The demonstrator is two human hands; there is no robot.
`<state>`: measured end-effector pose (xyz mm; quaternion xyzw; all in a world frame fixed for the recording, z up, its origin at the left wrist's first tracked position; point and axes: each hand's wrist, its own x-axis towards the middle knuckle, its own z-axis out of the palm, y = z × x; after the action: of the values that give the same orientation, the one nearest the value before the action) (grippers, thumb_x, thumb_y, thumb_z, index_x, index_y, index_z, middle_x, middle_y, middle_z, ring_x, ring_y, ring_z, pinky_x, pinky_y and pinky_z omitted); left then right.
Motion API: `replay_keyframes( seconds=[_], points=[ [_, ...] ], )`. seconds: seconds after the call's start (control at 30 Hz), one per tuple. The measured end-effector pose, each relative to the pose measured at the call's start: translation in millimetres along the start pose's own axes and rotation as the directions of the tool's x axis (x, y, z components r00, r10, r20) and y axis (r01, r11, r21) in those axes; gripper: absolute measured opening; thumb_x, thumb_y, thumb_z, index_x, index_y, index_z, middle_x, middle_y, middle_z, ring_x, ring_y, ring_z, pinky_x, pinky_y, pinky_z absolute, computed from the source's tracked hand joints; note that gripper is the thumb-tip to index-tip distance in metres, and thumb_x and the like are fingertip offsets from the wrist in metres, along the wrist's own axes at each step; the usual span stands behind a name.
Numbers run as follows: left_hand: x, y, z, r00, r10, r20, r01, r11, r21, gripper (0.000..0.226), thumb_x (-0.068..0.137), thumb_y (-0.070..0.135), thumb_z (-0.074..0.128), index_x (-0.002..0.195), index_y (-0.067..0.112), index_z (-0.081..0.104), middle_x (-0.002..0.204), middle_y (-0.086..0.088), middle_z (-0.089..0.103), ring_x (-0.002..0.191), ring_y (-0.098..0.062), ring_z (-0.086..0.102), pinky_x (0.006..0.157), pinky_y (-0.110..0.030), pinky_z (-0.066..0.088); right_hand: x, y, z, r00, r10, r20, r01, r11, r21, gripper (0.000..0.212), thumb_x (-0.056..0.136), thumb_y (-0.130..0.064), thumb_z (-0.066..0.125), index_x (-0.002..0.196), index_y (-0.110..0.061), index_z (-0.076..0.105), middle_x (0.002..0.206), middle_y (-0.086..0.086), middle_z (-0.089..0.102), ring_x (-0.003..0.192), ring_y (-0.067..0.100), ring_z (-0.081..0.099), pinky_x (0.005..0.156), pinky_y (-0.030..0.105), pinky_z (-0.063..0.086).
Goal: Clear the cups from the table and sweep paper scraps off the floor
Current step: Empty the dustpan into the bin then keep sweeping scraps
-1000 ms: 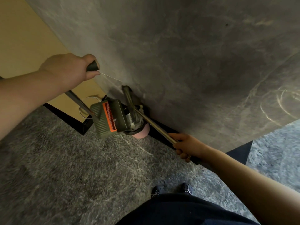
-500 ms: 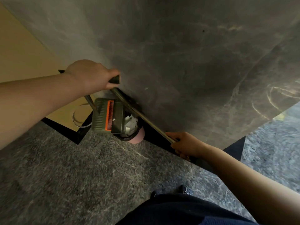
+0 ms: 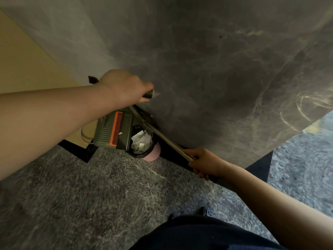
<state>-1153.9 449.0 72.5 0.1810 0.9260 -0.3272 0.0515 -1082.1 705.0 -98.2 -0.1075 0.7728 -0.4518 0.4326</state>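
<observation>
A green dustpan [image 3: 110, 131] with an orange comb strip is tipped over a pink bin [image 3: 153, 153] lined with a black bag. White paper scraps [image 3: 141, 141] lie inside the bin. My left hand [image 3: 126, 87] grips the dark handle end of the dustpan's pole, above the pan. My right hand [image 3: 203, 162] grips a metal broom pole [image 3: 165, 138] that slants up-left past the bin. The broom's head is hidden behind the dustpan and bin.
A grey marble wall [image 3: 216, 60] rises right behind the bin, with a black skirting strip [image 3: 259, 161] along its foot. A yellow panel [image 3: 27, 65] is at the left. The floor [image 3: 90, 195] is grey speckled stone. My dark trousers and shoes [image 3: 203, 212] are at the bottom.
My left hand has moved to the right and now sits above the dustpan. The dustpan has shifted right over the bin, and the paper scraps inside the bin have come into view.
</observation>
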Motion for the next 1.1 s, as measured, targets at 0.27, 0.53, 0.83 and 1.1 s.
replay_keyframes(
  seconds=[0.27,0.53,0.83,1.1],
  points=[
    [16.7,11.8,-19.3,1.0,0.027,0.017,-0.027,0.999,0.033,0.036,0.098,0.052,0.044,0.118,0.023,0.05,0.061,0.002,0.028,0.05,-0.016,0.028,0.045,-0.025,0.02,-0.3,-0.2,-1.2,1.0,-0.014,0.014,0.014,0.999,0.034,0.058,0.089,-0.001,0.042,0.135,-0.036,0.052,0.061,0.001,0.048,0.035,0.005,0.045,0.035,0.019,0.039],
    [2.1,-0.2,-9.4,1.0,-0.018,0.018,0.018,0.999,-0.036,0.037,0.096,0.054,0.044,0.115,0.023,0.05,0.061,0.003,0.034,0.054,-0.02,0.042,0.049,-0.027,0.034,-3.8,4.4,-0.2,1.0,-0.003,0.0,0.003,0.999,0.051,0.058,0.09,0.001,0.042,0.136,-0.033,0.05,0.061,0.001,0.046,0.032,0.002,0.043,0.035,0.015,0.036],
    [-6.0,-8.3,-7.2,0.999,-0.047,-0.021,0.047,0.999,0.007,0.044,0.097,0.055,0.04,0.119,0.018,0.051,0.057,0.001,0.031,0.045,-0.015,0.029,0.043,-0.024,0.02,-2.8,6.4,1.0,1.0,-0.012,0.007,0.012,0.996,0.084,0.059,0.087,0.002,0.041,0.134,-0.032,0.053,0.057,0.001,0.044,0.032,0.003,0.042,0.036,0.016,0.036],
    [-3.1,5.1,-3.4,1.0,-0.01,0.019,0.01,1.0,-0.018,0.043,0.096,0.054,0.041,0.12,0.02,0.049,0.058,0.003,0.031,0.048,-0.018,0.035,0.045,-0.026,0.026,-4.2,5.7,-0.1,1.0,-0.004,0.011,0.003,0.998,0.065,0.06,0.09,-0.001,0.041,0.138,-0.036,0.048,0.061,0.004,0.047,0.038,0.008,0.043,0.038,0.02,0.037]
  ],
)
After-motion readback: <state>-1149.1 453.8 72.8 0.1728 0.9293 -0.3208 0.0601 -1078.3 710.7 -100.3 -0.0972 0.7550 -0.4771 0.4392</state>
